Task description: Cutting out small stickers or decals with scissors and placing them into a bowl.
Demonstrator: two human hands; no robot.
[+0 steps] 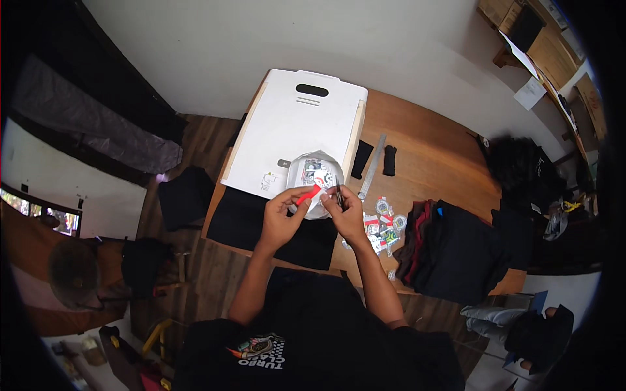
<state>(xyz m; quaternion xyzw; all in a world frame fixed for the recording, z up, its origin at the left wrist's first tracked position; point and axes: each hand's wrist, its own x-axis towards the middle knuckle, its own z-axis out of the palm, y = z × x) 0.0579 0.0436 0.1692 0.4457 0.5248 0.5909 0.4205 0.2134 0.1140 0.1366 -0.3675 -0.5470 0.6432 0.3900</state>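
Observation:
Both of my hands meet over a round, whitish bowl or bag point(295, 174) holding printed pieces that look like stickers point(319, 174). Between the closed fingers of my left hand point(282, 218) is a red-and-white strip point(308, 195), its red part toward the left. My right hand point(349, 218) pinches the strip's white end. A thin dark tool point(339, 196), perhaps tweezers or small scissors, sticks up from the right hand; its exact kind is unclear. Just right of that hand, a heap of loose printed cut-outs point(383, 225) lies on the wooden table.
A large white board point(280, 117) with a dark slot covers the table's left part, and black cloth point(274, 228) lies before it. Farther right are a metal ruler point(373, 166), a small black roll point(389, 160) and stacked folded garments point(460, 251). Another person point(531, 339) is at lower right.

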